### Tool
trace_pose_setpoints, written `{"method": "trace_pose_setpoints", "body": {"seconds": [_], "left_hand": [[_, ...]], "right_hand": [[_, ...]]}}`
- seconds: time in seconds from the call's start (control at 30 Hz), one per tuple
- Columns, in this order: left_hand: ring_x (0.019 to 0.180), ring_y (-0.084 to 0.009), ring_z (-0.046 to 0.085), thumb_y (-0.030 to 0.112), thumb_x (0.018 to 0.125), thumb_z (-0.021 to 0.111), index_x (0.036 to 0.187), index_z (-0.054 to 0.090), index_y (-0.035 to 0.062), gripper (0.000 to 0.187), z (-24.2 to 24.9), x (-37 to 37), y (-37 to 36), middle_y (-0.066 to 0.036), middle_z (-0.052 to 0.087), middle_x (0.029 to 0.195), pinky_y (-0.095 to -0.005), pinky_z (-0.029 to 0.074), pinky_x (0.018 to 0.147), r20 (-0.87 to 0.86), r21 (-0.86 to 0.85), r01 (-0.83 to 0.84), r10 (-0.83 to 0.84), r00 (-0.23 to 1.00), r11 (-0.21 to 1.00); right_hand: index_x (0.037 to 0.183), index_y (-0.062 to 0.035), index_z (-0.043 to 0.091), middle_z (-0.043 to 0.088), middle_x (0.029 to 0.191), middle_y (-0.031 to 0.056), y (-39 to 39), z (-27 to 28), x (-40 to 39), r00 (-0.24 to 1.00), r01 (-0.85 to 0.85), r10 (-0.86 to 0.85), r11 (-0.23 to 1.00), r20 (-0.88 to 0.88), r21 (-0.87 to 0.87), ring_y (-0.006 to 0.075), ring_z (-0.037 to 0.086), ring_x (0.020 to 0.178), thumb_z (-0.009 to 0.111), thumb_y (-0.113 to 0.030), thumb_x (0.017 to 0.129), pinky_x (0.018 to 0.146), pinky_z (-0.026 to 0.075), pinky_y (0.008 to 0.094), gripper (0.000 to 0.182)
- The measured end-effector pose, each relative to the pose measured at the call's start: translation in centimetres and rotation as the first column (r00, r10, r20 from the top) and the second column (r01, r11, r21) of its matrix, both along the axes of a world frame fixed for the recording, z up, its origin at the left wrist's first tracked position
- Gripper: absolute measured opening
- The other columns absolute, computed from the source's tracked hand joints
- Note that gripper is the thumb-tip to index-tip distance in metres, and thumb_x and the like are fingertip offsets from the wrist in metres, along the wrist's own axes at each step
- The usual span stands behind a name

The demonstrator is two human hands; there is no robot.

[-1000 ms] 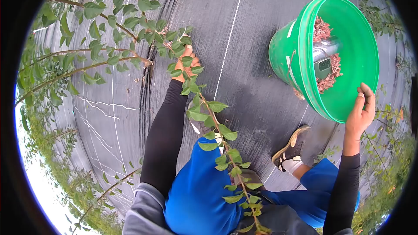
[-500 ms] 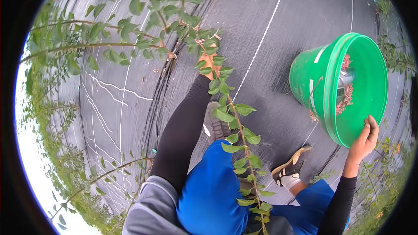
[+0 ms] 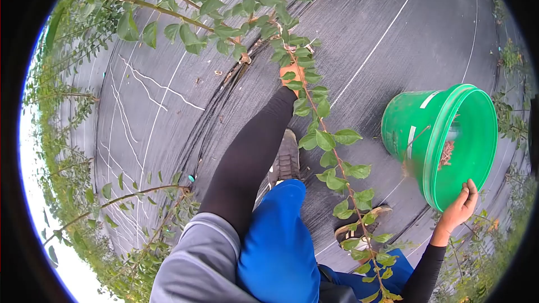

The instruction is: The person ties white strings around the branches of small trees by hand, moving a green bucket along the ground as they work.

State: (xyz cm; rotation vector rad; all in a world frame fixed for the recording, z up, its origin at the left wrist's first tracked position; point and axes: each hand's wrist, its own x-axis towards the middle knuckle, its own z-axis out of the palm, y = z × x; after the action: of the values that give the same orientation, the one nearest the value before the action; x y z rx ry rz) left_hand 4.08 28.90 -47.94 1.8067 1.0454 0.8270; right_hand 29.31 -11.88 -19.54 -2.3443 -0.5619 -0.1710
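Note:
My left hand (image 3: 291, 76) reaches in at the base of a leafy plant, where several branches (image 3: 168, 12) meet. Leaves cover its fingers, so their grip is hidden. A long leafy shoot (image 3: 337, 160) hangs from there across my forearm side and down past my knee. My right hand (image 3: 461, 206) has its fingers hooked over the rim of a green bucket (image 3: 407, 120), which is tilted with its mouth toward the right. Inside the bucket lie thin reddish-brown strips (image 3: 446, 154), too small to name.
Black woven ground cover (image 3: 359, 39) with white lines lies under everything. Another thin branch (image 3: 120, 199) juts in at lower left. Cut pale twigs (image 3: 160, 85) lie on the left. Weeds (image 3: 508, 112) border the right. My shoes (image 3: 286, 157) stand between plant and bucket.
The view has shifted, so the plant and left hand sit farther right. The bucket, still in my right hand, appears lower and turned, with less of its contents showing.

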Motion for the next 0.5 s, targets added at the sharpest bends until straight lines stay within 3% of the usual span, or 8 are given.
{"method": "trace_pose_setpoints", "body": {"seconds": [0.03, 0.1, 0.13, 0.17, 0.2, 0.3, 0.37, 0.5], "left_hand": [[0.063, -0.0210, 0.056, 0.018, 0.087, 0.052, 0.092, 0.056, 0.0049, 0.015, 0.6, 0.2, -0.1, -0.007, 0.058, 0.073, -0.0330, 0.044, 0.054, -0.045, 0.086, -0.024, 0.028, 0.999, 0.996], [0.069, -0.0279, 0.058, 0.023, 0.089, 0.047, 0.096, 0.058, 0.0080, 0.020, 0.5, -0.2, 0.3, -0.009, 0.061, 0.080, -0.0364, 0.045, 0.059, -0.316, 0.237, 0.079, 0.000, 0.949, 0.968], [0.071, -0.0321, 0.058, 0.027, 0.091, 0.043, 0.092, 0.059, 0.0084, 0.025, 0.1, 0.0, 0.5, -0.011, 0.062, 0.080, -0.0382, 0.045, 0.060, -0.311, 0.347, 0.083, 0.032, 0.950, 0.934], [0.071, -0.0321, 0.058, 0.027, 0.091, 0.043, 0.092, 0.059, 0.0084, 0.025, -0.2, 0.0, 0.6, -0.011, 0.062, 0.080, -0.0382, 0.045, 0.060, -0.306, 0.347, 0.083, 0.030, 0.952, 0.934], [0.072, -0.0325, 0.058, 0.029, 0.091, 0.042, 0.090, 0.059, 0.0079, 0.028, -0.5, 0.0, 0.8, -0.012, 0.061, 0.078, -0.0391, 0.044, 0.060, -0.238, 0.068, 0.007, 0.010, 0.971, 0.998], [0.070, -0.0333, 0.058, 0.034, 0.091, 0.039, 0.085, 0.059, 0.0066, 0.034, -0.2, -0.5, 1.2, -0.014, 0.060, 0.071, -0.0410, 0.044, 0.059, -0.185, -0.143, -0.010, -0.017, 0.983, 0.990], [0.066, -0.0344, 0.058, 0.032, 0.089, 0.041, 0.081, 0.059, 0.0051, 0.033, 0.0, -1.2, 1.3, -0.015, 0.060, 0.070, -0.0422, 0.044, 0.059, -0.372, 0.153, 0.162, -0.095, 0.923, 0.975], [0.064, -0.0338, 0.058, 0.030, 0.087, 0.045, 0.080, 0.059, 0.0041, 0.030, -0.8, -1.3, 1.6, -0.016, 0.059, 0.068, -0.0423, 0.044, 0.058, -0.294, 0.254, 0.117, -0.038, 0.955, 0.960]], "right_hand": [[0.108, 0.0030, 0.056, 0.059, 0.101, 0.0097, 0.0, 0.0, 0.0, 1.000, -0.002, 0.002, 1.000, 0.000, 0.005, 0.0174, 0.056, 0.093, 0.044, -0.005, 0.089, 0.082, 0.043, 0.0295, 0.023], [0.107, 0.0027, 0.056, 0.059, 0.100, 0.0096, 0.4, 0.3, -0.2, 1.000, 0.005, -0.005, 1.000, 0.002, -0.002, 0.0173, 0.056, 0.092, 0.044, -0.006, 0.089, 0.081, 0.044, 0.0292, 0.023], [0.107, 0.0023, 0.057, 0.059, 0.099, 0.0096, 0.4, 0.4, -0.3, 1.000, 0.004, -0.004, 1.000, -0.007, -0.004, 0.0171, 0.056, 0.092, 0.044, -0.006, 0.089, 0.081, 0.044, 0.0290, 0.023], [0.107, 0.0023, 0.057, 0.059, 0.099, 0.0096, 0.2, 0.3, -0.2, 1.000, 0.006, -0.006, 1.000, -0.002, -0.005, 0.0171, 0.056, 0.092, 0.044, -0.006, 0.089, 0.081, 0.044, 0.0290, 0.023], [0.106, 0.0020, 0.057, 0.060, 0.098, 0.0097, 0.2, 0.2, -0.2, 1.000, 0.001, -0.001, 1.000, 0.006, -0.003, 0.0171, 0.056, 0.092, 0.044, -0.006, 0.089, 0.081, 0.044, 0.0289, 0.023], [0.106, 0.0016, 0.057, 0.060, 0.098, 0.0098, 0.2, 0.1, -0.1, 1.000, -0.002, 0.002, 1.000, 0.010, 0.001, 0.0169, 0.057, 0.091, 0.045, -0.007, 0.089, 0.080, 0.044, 0.0286, 0.022], [0.106, 0.0015, 0.057, 0.060, 0.098, 0.0099, 0.3, 0.2, -0.1, 1.000, 0.002, -0.002, 1.000, 0.005, 0.001, 0.0167, 0.057, 0.091, 0.045, -0.007, 0.089, 0.080, 0.044, 0.0285, 0.022], [0.105, 0.0013, 0.057, 0.060, 0.098, 0.0095, 0.3, 0.1, -0.1, 1.000, 0.003, -0.003, 1.000, -0.001, 0.010, 0.0160, 0.057, 0.091, 0.045, -0.008, 0.089, 0.080, 0.044, 0.0281, 0.022]]}}
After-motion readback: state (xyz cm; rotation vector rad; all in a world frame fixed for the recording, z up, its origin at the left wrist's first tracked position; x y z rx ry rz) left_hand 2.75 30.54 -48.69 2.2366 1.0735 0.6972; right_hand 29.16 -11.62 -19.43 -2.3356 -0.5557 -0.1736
